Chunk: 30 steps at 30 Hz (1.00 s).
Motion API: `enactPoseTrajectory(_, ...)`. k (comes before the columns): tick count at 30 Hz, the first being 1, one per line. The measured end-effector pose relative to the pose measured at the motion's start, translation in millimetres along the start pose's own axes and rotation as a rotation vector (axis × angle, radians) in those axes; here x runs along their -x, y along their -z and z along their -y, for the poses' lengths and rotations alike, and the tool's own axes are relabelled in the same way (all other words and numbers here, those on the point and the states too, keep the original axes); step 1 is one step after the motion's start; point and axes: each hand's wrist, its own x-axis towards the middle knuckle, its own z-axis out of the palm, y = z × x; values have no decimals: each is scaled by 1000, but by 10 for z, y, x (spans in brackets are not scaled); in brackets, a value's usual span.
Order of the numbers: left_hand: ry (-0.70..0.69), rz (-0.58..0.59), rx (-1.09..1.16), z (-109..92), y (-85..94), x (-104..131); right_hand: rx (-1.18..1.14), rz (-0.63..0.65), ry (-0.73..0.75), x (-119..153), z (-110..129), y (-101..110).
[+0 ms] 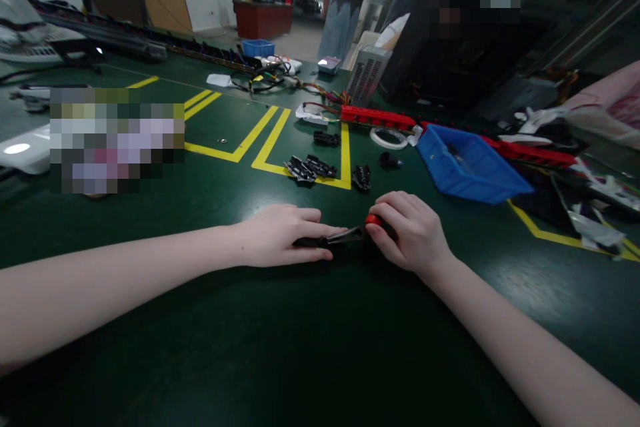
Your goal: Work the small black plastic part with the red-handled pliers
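Gripping red-handled pliers (pixel 354 234) in your right hand (pixel 416 227), steady the dark piece (pixel 309 241) held between the fingers of your left hand (pixel 275 233). Align both squarely.

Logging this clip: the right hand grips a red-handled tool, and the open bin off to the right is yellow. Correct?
Not quite: the open bin is blue, as the head view shows. The right hand does grip the red-handled tool.

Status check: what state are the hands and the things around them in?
Left hand: pinching a dark piece
Right hand: closed around the pliers
Pliers: at the dark piece, open or shut unclear
Black parts: lying on the table
White ring: lying flat
Blue bin: open-topped, items inside
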Motion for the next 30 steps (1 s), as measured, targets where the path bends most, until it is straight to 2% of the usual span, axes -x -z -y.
enactPoseTrajectory(16, 4, -39, -108, -16, -36, 7, -31, 30, -1, 9, 1, -25)
enactPoseTrajectory(23, 20, -35, -43, -15, -14, 6, -55, 53, -7, 0, -9, -9)
enactPoseTrajectory(30, -7, -34, -35, -19, -2, 4, -105, 93, 48, -31, -20, -11)
